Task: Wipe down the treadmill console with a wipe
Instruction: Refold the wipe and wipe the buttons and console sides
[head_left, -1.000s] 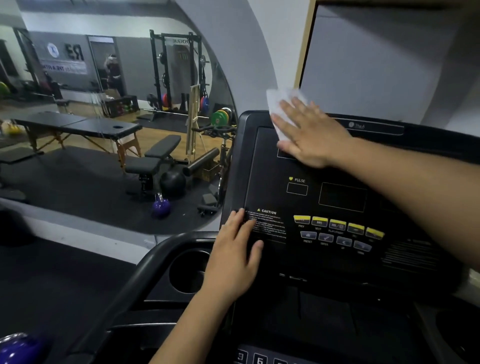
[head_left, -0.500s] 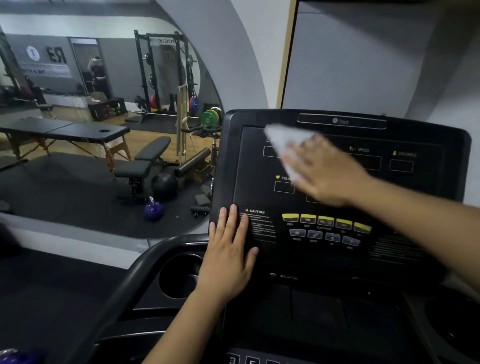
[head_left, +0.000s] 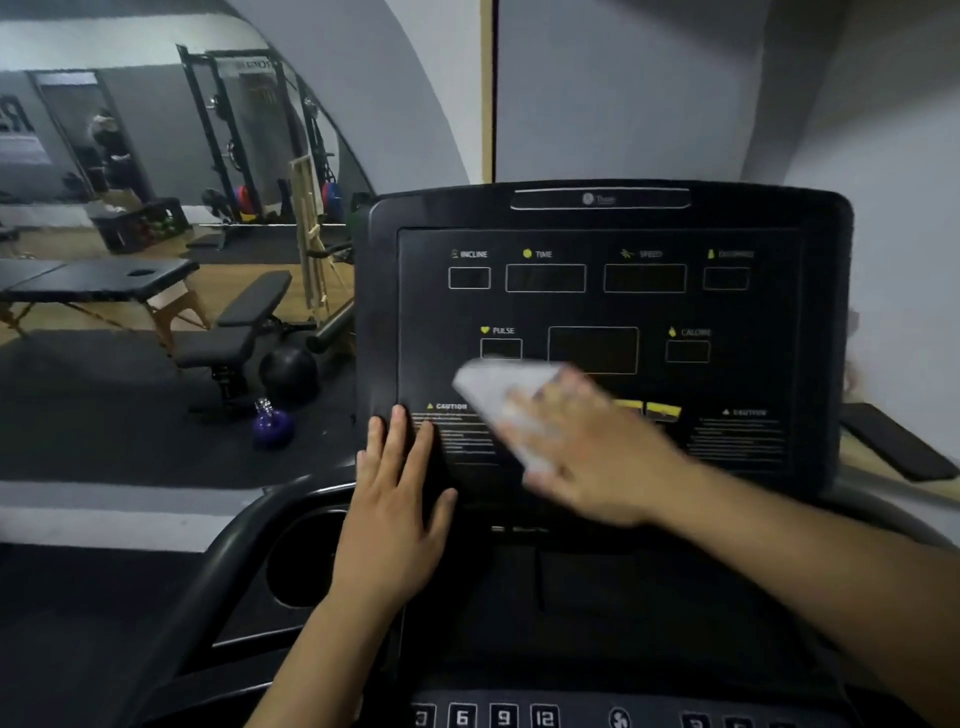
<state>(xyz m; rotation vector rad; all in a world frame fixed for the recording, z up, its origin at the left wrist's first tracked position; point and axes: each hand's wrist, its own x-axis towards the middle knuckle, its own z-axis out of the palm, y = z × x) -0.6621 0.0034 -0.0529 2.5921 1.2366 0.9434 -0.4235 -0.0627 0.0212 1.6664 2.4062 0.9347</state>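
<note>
I'm resting my left hand (head_left: 395, 514) flat-fingered on the console (head_left: 737, 306) — my blurred right hand (head_left: 587, 457) is pressing the wipe (head_left: 496, 387) down, fingers straight.

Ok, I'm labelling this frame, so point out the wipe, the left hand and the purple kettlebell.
wipe (head_left: 491, 388): head view, upper-left part clear of the fingers.
left hand (head_left: 395, 501): head view, back of the hand.
purple kettlebell (head_left: 272, 428): head view, round body.
</note>
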